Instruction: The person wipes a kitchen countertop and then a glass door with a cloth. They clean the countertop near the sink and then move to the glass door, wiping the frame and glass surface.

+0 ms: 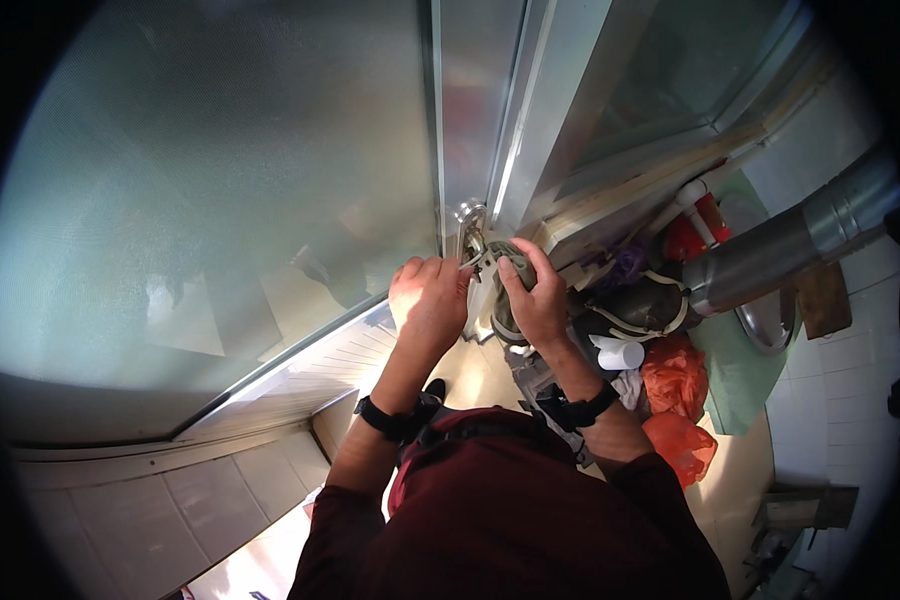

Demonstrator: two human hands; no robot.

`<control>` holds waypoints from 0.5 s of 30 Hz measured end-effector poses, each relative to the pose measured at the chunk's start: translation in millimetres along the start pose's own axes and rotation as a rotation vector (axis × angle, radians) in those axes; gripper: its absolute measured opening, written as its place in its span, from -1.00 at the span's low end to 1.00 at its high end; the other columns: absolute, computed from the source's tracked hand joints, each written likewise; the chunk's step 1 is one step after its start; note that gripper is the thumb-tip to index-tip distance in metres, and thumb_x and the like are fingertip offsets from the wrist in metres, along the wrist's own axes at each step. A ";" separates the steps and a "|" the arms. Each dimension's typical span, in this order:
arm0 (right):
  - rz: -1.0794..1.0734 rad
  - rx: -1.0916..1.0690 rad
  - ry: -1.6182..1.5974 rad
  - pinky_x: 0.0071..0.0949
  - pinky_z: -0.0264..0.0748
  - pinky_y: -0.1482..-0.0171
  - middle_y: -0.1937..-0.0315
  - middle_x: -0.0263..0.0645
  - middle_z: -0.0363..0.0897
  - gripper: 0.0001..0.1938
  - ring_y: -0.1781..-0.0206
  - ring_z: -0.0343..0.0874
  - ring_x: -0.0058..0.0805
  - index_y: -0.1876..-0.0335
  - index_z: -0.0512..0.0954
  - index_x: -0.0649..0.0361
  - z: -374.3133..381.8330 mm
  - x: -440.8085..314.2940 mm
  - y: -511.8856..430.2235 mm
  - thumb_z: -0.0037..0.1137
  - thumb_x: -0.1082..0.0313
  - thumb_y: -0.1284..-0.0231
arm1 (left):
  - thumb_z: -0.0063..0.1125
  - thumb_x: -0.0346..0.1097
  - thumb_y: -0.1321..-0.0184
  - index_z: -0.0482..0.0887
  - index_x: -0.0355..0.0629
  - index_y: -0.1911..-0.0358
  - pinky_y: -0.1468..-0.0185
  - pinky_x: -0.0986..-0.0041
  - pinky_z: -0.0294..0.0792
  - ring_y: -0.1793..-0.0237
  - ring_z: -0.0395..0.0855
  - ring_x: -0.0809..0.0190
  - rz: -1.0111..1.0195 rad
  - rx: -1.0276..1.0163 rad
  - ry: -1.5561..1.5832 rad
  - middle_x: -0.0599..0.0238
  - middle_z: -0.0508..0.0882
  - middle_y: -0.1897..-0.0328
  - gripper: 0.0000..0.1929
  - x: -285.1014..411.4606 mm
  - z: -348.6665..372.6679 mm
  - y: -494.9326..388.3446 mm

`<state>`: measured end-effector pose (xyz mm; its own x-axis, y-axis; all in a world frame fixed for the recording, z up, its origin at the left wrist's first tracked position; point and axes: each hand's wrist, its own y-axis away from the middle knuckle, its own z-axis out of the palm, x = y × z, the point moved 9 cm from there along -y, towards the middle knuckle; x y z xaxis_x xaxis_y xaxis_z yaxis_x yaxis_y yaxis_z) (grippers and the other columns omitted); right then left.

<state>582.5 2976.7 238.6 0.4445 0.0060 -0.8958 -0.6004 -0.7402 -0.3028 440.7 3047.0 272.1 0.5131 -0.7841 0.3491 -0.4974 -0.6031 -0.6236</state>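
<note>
My left hand [429, 304] is closed at the metal door handle [474, 225], its fingers curled over the lever end and partly hiding it. The handle sits on the narrow metal frame of a frosted-glass door [232, 187]. Close beside it, my right hand [540, 304] grips a grey-green cloth bundle [504, 304] between thumb and fingers. The bundle's upper end looks gathered, and its lower part hangs by the door edge. What is inside it cannot be seen. Both wrists wear black bands.
Right of my hands, a large metal stovepipe [757, 259] slants across. Below it are a white paper roll [621, 354] and orange-red plastic bags [675, 375]. A green surface [742, 390] bears a round metal tray [776, 330]. White tiles cover the right wall [802, 405].
</note>
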 end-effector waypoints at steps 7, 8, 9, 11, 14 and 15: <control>0.063 -0.070 0.278 -0.41 0.52 0.15 0.33 0.00 0.67 -0.65 0.22 0.69 -0.23 0.07 0.58 0.32 22.0 4.0 -13.4 0.10 0.13 -0.31 | 0.23 -0.23 -0.12 0.51 -0.13 0.55 0.39 0.21 0.37 0.48 0.53 0.01 -0.028 -0.045 0.002 0.24 0.54 0.57 -0.78 -6.3 6.4 4.8; 0.071 -0.085 0.250 -0.40 0.52 0.17 0.34 0.01 0.66 -0.65 0.23 0.69 -0.21 0.09 0.59 0.32 22.4 5.1 -16.6 0.10 0.12 -0.31 | 0.23 -0.23 -0.11 0.51 -0.13 0.55 0.40 0.21 0.37 0.49 0.53 0.02 -0.026 -0.046 0.001 0.24 0.54 0.57 -0.78 -6.1 7.0 4.7; 0.078 -0.099 0.223 -0.38 0.52 0.18 0.36 0.02 0.66 -0.65 0.23 0.69 -0.19 0.11 0.59 0.32 22.5 6.4 -19.9 0.09 0.11 -0.30 | 0.24 -0.23 -0.11 0.51 -0.13 0.56 0.41 0.22 0.37 0.50 0.53 0.02 -0.024 -0.047 0.001 0.23 0.54 0.58 -0.78 -5.9 7.8 4.4; 0.117 -0.148 0.182 -0.29 0.51 0.22 0.39 0.04 0.64 -0.64 0.26 0.66 -0.07 0.16 0.60 0.30 27.0 11.6 -25.6 0.06 0.08 -0.30 | 0.22 -0.22 -0.14 0.49 -0.13 0.59 0.42 0.21 0.35 0.50 0.52 -0.01 -0.028 -0.036 0.004 0.21 0.52 0.61 -0.75 -5.7 8.4 3.8; 0.151 -0.140 0.190 -0.11 0.49 0.29 0.45 0.06 0.61 -0.63 0.32 0.59 0.12 0.26 0.60 0.26 34.7 16.6 -29.8 0.01 0.04 -0.29 | 0.20 -0.20 -0.15 0.48 -0.12 0.61 0.42 0.20 0.34 0.51 0.52 -0.01 -0.037 -0.027 -0.020 0.21 0.50 0.63 -0.72 -5.7 9.8 3.3; 0.121 -0.066 0.233 -0.10 0.49 0.29 0.46 0.06 0.60 -0.64 0.32 0.59 0.13 0.29 0.59 0.26 34.3 14.0 -29.9 0.00 0.04 -0.29 | 0.20 -0.20 -0.15 0.48 -0.12 0.62 0.42 0.20 0.34 0.51 0.52 -0.01 -0.042 -0.028 -0.040 0.22 0.50 0.63 -0.72 -6.0 10.5 3.3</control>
<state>583.9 3022.0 224.0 0.5177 -0.2341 -0.8229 -0.6171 -0.7683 -0.1697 443.3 3051.2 260.6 0.5615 -0.7518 0.3458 -0.4936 -0.6397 -0.5892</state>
